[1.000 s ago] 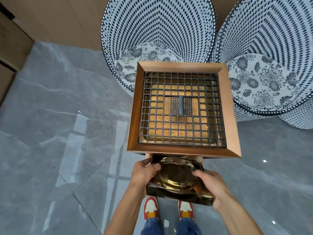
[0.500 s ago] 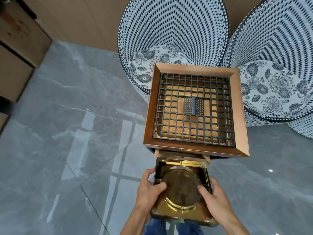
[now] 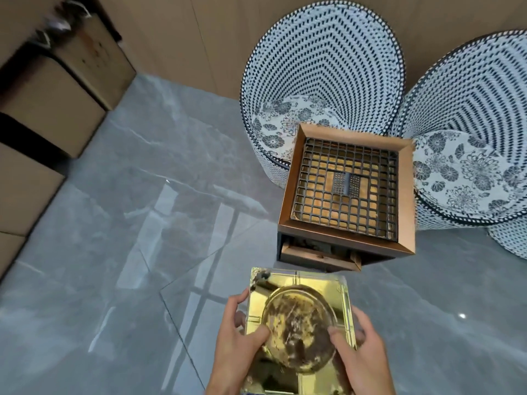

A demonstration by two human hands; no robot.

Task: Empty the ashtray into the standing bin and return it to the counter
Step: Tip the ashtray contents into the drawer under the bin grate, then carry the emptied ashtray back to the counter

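I hold a square gold ashtray [image 3: 299, 326] with a round, ash-stained bowl, level in front of me, low in the view. My left hand [image 3: 236, 343] grips its left edge with the thumb on the bowl's rim. My right hand [image 3: 362, 354] grips its right edge the same way. The standing bin [image 3: 345, 195] is beyond the ashtray, to the upper right: a copper-rimmed square top with a black grid, and an open flap slot [image 3: 319, 252] on its near side. The ashtray is apart from the bin.
Two blue-and-white woven chairs [image 3: 322, 69] [image 3: 470, 115] with floral cushions stand right behind the bin against a wood wall. Brown cabinets [image 3: 42, 109] run along the left. Glossy grey marble floor [image 3: 114, 252] stretches to the left of the bin.
The ashtray has come back from the bin's slot toward me and is now level. The view has swung left, so the bin sits further right and away.
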